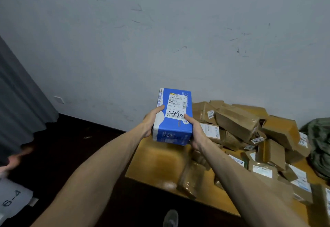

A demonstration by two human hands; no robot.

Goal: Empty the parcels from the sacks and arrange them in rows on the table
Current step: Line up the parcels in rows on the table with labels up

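- Blue parcel [172,119]: a box held in the air between both hands, its long side running away from us. It hangs over the left part of the table [157,162] and touches neither the table nor the heap beside it.
- Label [176,107]: white, on the upper face of the blue parcel. We read the handwritten figures 2490 across its near end.
- Left hand [149,124]: clamped on the box's left side. The thumb lies along the left edge of the upper face; the fingers pass under the box and are hidden.
- Right hand [195,133]: clamped on the right side. The thumb presses the upper face at the label's near right corner; the fingers wrap underneath, out of sight.
- Arms: both bare forearms reach forward and converge on the box, the left from the lower left and the right from the lower right. The right forearm crosses above the table's near edge.
- Brown parcels [237,121]: a loose heap on the table, to the right of the blue parcel. Boxes and bags lean on one another at many angles, and several bear white labels.
- Sack [319,142]: dark green, slumped at the right edge of view against the heap. We cannot tell what it holds.
- Table: glossy yellow-brown top, set against the wall [160,30].
- Surroundings: grey curtain [19,101] at left, dark floor [80,146], and a white sheet [12,200] with handwritten marks at lower left.
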